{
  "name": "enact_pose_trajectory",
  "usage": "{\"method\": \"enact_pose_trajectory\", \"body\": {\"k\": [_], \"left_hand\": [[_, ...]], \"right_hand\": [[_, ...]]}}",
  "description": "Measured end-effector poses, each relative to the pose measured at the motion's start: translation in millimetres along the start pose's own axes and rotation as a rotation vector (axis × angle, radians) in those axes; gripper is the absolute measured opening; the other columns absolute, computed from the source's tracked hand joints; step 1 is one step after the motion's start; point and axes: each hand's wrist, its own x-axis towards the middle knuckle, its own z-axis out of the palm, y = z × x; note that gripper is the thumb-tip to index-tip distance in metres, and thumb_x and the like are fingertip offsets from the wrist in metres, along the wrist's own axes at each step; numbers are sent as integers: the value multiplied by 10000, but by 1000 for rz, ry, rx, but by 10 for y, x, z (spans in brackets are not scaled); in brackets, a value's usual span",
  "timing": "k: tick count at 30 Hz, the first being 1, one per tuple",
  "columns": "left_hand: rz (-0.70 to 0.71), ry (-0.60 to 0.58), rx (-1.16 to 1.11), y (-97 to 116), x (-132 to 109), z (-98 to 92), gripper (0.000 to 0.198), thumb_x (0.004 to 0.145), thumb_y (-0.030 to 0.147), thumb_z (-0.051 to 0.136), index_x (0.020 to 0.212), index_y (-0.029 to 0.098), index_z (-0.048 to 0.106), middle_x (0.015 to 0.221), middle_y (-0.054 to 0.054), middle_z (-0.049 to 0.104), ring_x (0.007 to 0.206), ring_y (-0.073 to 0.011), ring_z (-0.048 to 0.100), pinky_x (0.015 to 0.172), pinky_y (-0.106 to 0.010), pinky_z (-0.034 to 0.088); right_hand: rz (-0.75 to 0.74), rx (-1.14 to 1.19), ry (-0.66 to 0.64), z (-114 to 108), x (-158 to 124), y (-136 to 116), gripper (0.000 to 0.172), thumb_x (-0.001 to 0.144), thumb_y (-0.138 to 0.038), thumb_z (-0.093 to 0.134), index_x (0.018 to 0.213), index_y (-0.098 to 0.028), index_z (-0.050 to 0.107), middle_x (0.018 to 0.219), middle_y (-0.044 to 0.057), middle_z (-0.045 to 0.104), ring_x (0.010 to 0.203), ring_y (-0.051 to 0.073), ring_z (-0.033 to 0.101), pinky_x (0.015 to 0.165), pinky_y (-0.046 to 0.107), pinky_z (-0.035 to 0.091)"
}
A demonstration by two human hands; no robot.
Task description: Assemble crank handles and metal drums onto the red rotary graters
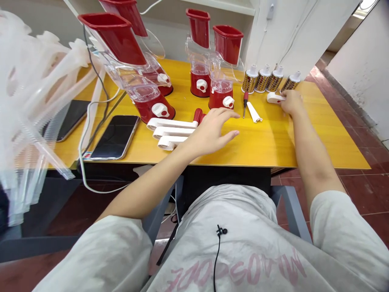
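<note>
My left hand (212, 132) hovers open, fingers stretched out, over the yellow table (261, 146), right next to three white crank handles (172, 133) with red knobs (198, 115). My right hand (291, 101) is closed on a white plastic piece (273, 97) at the far right of the table. Between the hands lie a red-handled screwdriver (244, 103) and another white part (254, 112). Several red and clear rotary graters (220, 77) stand behind. Several metal grater drums (263, 79) line up at the back right.
Two phones (115, 137) lie at the table's left with a white cable (88, 134) running over the edge. A stack of clear plastic parts (33, 105) fills the left foreground. A white pillar (291, 36) stands behind the drums. Red tile floor lies to the right.
</note>
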Motion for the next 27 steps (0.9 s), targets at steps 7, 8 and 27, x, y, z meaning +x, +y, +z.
{"method": "enact_pose_trajectory", "body": {"k": [7, 8, 27], "left_hand": [[-331, 197, -829, -171, 341, 422, 717, 846, 377, 1040, 1462, 208, 714, 1440, -171, 782, 1321, -330, 817, 1184, -489, 663], [-382, 196, -933, -157, 339, 477, 767, 835, 401, 1065, 1482, 224, 695, 1409, -158, 797, 1232, -303, 852, 1157, -482, 682], [-543, 357, -1367, 89, 156, 600, 681, 774, 545, 1116, 1187, 249, 662, 1088, -6, 880, 1044, -232, 927, 919, -292, 745]], "right_hand": [[-209, 278, -49, -472, -477, -870, 286, 914, -399, 995, 1131, -232, 911, 1062, 80, 871, 956, 276, 791, 945, 477, 686], [-285, 304, -53, -487, -603, -1084, 299, 928, -440, 987, 1149, -252, 915, 1095, 79, 875, 1000, 292, 798, 971, 487, 690], [-369, 87, -395, 130, -1063, -922, 429, 888, -128, 636, 1189, -204, 933, 1270, 147, 885, 1162, 334, 814, 1177, 557, 645]]}}
